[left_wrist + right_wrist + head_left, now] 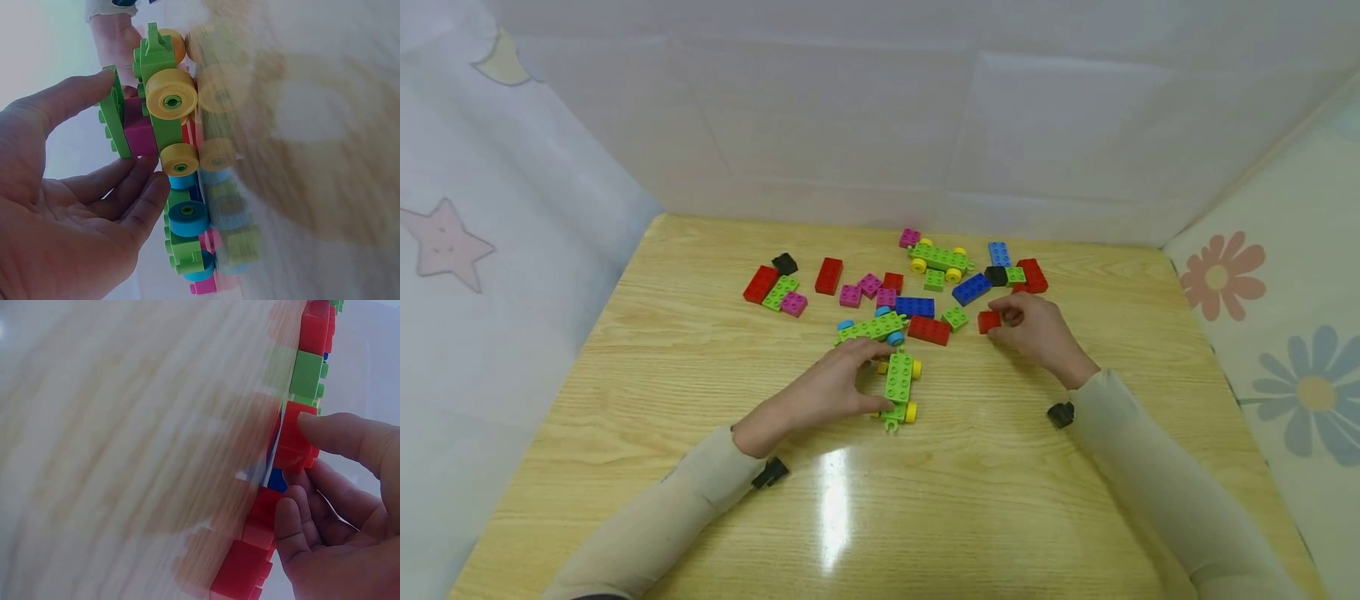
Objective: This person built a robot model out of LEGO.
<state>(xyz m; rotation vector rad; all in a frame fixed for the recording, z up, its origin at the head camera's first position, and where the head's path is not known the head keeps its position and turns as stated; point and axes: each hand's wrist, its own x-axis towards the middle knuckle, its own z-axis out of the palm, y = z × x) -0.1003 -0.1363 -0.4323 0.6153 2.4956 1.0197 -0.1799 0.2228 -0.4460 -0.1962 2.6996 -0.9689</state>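
1. Fingers and thumb of the left hand [823,386] are pinched on the nearest yellow-wheeled car [898,379].
2. Blue-wheeled car [871,327] is parked just behind that one.
3. Small red brick [989,322], off to that yellow-wheeled car's right, is pinched by the right hand [1037,332].

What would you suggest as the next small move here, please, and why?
I would probably bring the red brick that the right hand pinches across to the yellow-wheeled car that the left hand grips, because the car's top green plate shows bare studs where the brick might fit.
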